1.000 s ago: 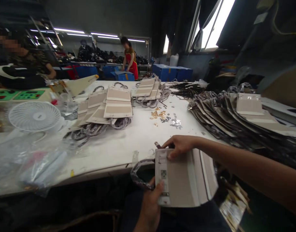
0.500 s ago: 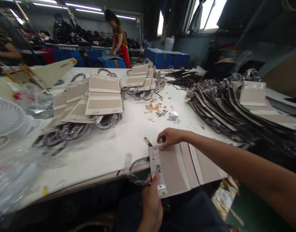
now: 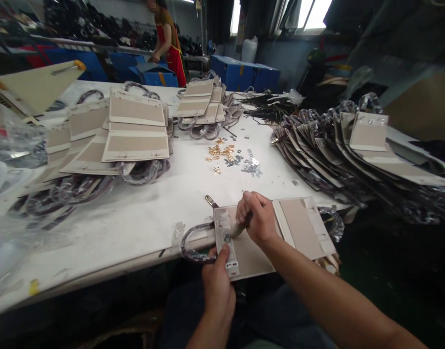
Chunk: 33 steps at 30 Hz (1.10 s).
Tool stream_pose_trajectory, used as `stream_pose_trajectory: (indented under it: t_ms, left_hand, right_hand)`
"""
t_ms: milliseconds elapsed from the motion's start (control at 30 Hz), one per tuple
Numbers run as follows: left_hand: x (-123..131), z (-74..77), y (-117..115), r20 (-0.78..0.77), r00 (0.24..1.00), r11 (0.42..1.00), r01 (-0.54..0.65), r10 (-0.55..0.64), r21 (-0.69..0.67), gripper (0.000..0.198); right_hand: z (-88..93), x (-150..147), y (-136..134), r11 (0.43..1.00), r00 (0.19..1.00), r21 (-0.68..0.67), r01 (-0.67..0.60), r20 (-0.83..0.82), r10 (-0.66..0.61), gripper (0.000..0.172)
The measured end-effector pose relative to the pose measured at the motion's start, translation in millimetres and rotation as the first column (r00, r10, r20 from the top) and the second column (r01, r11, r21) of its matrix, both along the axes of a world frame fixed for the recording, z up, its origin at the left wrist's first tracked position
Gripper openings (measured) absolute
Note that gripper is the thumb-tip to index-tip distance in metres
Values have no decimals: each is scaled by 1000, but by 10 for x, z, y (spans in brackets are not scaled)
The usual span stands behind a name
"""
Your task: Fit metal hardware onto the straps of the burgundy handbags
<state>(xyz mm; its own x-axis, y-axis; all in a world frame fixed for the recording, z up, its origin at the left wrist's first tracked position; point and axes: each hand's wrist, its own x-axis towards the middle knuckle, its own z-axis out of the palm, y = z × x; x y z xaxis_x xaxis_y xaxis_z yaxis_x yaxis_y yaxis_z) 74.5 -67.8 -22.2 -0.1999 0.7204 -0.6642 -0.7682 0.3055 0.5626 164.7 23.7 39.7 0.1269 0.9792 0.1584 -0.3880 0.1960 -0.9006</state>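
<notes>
A flat beige bag panel with pale strips lies over the table's front edge. My left hand grips its left end, thumb on the pale strip just below a small metal plate. A second metal fitting shows lower on that strip. My right hand is closed in a fist above the panel, around a blurred greyish tool whose lower end is close to the plate; its kind is unclear. A plastic-wrapped handle loops out leftward, and a strap with a metal end sticks out at the top.
Similar bag panels are piled at left, with another pile behind and a long row at right. Gold fittings and silver plates lie mid-table. A person in a red apron stands beyond the table.
My right hand has gone from the panel's top edge, fingers apart, to a fist holding the greyish tool near the plate. The panel's right part now lies flatter. The camera view has shifted.
</notes>
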Motion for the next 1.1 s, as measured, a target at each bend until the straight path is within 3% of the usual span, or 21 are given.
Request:
stream_pose_trajectory:
  t_ms: [167, 300, 400, 467, 533, 600, 700, 833, 967, 1100]
  left_hand:
    - [1, 11, 8, 12, 1000, 1000, 7, -7, -10, 31]
    - [-2, -1, 19, 21, 1000, 1000, 12, -12, -12, 38]
    - [-7, 2, 23, 5, 1000, 1000, 20, -20, 1, 41]
    - [-12, 16, 21, -21, 1000, 999, 18, -17, 28, 40]
    - [-15, 35, 16, -33, 999, 999, 10, -8, 50, 38]
    - [-15, 50, 7, -14, 1000, 998, 4, -3, 56, 36]
    - [-11, 50, -9, 32, 999, 998, 2, -4, 70, 36]
    - [-5, 31, -32, 23, 999, 996, -26, 24, 90, 32]
    - [-5, 45, -40, 20, 999, 996, -36, 34, 85, 34]
    - [-10, 60, -30, 29, 999, 996, -44, 42, 79, 37]
  right_hand:
    - [-171, 34, 87, 986, 975, -112, 127, -169, -145, 47]
    - [-186, 8, 10, 989, 983, -51, 139, -113, -144, 46]
    - [-132, -102, -90, 994, 988, 113, -7, 157, -11, 47]
    - [-66, -180, -120, 963, 921, 201, -178, 379, 90, 46]
    - [3, -229, -105, 931, 843, 204, -304, 512, 163, 46]
    - [60, -237, -60, 934, 824, 131, -332, 522, 220, 49]
    - [108, -209, 0, 961, 876, 38, -274, 422, 233, 56]
    - [146, -255, -18, 966, 901, 67, -251, 381, 208, 58]
    - [171, -412, -29, 926, 803, 72, -370, 525, 280, 58]
    - [149, -464, 32, 847, 679, 80, -526, 639, 361, 52]
